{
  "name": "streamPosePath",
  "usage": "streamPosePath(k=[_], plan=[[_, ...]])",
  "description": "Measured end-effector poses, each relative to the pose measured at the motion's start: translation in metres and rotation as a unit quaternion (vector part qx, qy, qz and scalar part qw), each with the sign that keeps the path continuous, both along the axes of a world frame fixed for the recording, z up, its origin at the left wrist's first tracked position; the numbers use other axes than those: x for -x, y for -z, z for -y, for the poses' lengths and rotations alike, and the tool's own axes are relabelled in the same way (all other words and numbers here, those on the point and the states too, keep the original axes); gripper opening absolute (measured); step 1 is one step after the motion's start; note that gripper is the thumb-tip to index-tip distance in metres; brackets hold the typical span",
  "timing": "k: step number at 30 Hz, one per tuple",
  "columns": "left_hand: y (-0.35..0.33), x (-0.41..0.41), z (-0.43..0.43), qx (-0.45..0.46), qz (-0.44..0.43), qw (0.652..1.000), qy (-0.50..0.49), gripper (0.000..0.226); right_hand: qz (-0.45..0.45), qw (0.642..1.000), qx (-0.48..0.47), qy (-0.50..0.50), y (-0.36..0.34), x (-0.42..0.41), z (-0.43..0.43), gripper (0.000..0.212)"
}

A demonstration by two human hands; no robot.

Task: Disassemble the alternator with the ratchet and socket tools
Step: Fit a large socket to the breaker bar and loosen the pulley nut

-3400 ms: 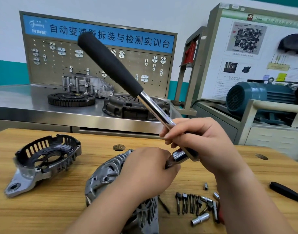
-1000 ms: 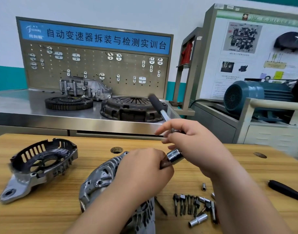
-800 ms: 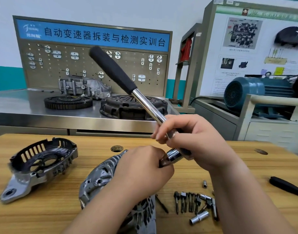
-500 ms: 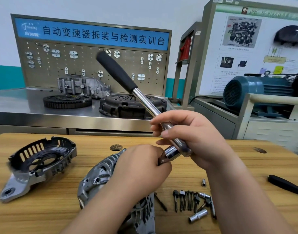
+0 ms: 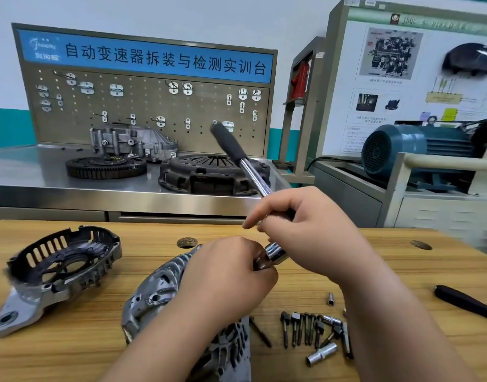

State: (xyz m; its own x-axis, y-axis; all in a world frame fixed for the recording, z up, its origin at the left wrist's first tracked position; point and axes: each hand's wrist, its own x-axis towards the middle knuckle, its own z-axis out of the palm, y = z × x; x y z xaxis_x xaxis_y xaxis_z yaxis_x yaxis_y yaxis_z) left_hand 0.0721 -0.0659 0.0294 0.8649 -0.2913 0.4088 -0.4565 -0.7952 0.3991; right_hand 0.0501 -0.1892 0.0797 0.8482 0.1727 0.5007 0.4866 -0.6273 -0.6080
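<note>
Alternator (image 5: pixel 165 293) lies on the wooden table (image 5: pixel 305 299), under the left hand (image 5: pixel 228 274), whose fingers are curled tight around the socket (image 5: pixel 274 253). Right hand (image 5: pixel 314 232) is wrapped around the ratchet (image 5: pixel 242 161), its black handle pointing up and away.

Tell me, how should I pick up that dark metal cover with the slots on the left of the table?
I'd grip the removed end cover by its slotted round rim, coming down from above. It lies alone on the wooden table with the open side facing up, so fingers can likely hook over the wall. The pale mounting ear at its near-left corner looks like a second handle for your other hand.
</note>
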Motion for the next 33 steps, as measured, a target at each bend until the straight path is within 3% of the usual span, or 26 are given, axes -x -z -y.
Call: streamPosePath(k=[2,5,8,13,17,21,25,28,33], plan=[[0.000,0.000,-0.001,0.001,-0.009,1.000,0.003,0.033,0.011,0.997,-0.033,-0.068,-0.003,0.000,0.002,0.032],[0.002,-0.002,-0.001,-0.006,0.000,1.000,-0.006,0.038,0.005,0.985,-0.055,-0.164,-0.005,0.000,0.007,0.044],[0.002,0.000,0.000,-0.011,0.010,1.000,-0.005,0.041,-0.027,0.976,-0.075,-0.201,-0.006,-0.001,0.011,0.042],[0.002,0.002,0.002,-0.014,0.015,1.000,-0.002,0.045,-0.042,0.991,-0.107,-0.070,0.000,-0.003,0.005,0.037],[0.002,0.003,0.003,-0.016,0.022,1.000,0.001,0.046,-0.046,0.994,-0.019,0.093,0.002,-0.003,-0.002,0.032],[0.003,0.003,0.003,-0.022,0.032,0.999,0.010,0.041,-0.108,0.984,0.025,0.137,-0.001,-0.006,0.005,0.024],[0.003,0.001,0.002,-0.026,0.036,0.999,0.014,0.040,-0.104,0.991,0.007,0.086,0.000,-0.006,0.011,0.028],[0.003,0.000,0.000,-0.021,0.027,0.999,0.011,0.042,-0.072,0.996,-0.041,-0.012,-0.001,-0.004,0.012,0.029],[0.004,-0.001,-0.001,-0.024,0.024,0.999,0.016,0.042,-0.067,0.972,-0.146,-0.171,-0.002,-0.005,0.013,0.035]])
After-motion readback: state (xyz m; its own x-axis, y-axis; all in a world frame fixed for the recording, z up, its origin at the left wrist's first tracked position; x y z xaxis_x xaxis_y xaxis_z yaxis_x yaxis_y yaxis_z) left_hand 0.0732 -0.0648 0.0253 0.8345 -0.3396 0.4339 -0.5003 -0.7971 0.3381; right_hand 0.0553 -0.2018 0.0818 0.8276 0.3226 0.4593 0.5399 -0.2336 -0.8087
